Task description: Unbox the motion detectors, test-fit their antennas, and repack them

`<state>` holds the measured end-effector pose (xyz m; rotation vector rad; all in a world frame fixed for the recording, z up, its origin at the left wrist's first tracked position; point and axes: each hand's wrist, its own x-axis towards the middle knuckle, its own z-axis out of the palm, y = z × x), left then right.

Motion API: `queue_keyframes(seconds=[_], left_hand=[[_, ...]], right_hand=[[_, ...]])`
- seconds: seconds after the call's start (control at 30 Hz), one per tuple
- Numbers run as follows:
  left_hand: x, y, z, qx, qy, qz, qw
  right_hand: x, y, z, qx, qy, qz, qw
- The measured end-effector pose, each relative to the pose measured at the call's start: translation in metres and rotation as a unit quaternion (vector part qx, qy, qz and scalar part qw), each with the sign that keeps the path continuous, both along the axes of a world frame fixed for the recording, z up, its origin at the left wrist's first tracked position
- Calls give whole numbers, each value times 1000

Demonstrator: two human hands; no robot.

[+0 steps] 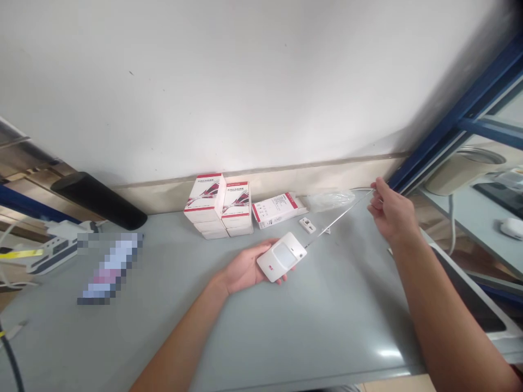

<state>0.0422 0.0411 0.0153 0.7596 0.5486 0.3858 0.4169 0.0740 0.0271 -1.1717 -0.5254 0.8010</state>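
Note:
My left hand lies palm up over the grey table and holds a white sensor unit with a frosted window and a small red mark. A thin white cable runs taut from the unit's far end up to my right hand, which pinches its other end near the blue frame. A small white connector part lies on the table just beyond the unit.
Stacked white-and-red boxes and a flat box stand by the wall, with a clear plastic bag beside them. A black cylinder and a power strip lie at left. A blue metal frame borders the right side.

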Motion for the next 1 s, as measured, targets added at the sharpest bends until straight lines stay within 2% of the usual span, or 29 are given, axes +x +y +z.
queue_keyframes(seconds=[0.27, 0.47, 0.63, 0.83, 1.0], left_hand=[[-1, 3, -3, -14, -14, -23, 1000], [0, 4, -2, -21, -9, -33, 999], [2, 0, -3, -30, 7, 19, 999], [5, -7, -6, -42, 10, 100, 994], [6, -9, -6, -58, 8, 137, 989]], right_hand=[[1, -1, 4, 7, 29, 35, 999], [-1, 0, 3, 7, 50, 32, 998], [-13, 0, 6, 19, 76, 61, 995], [-29, -11, 12, 73, 63, 190, 977], [-60, -25, 25, 82, 108, 232, 963]])
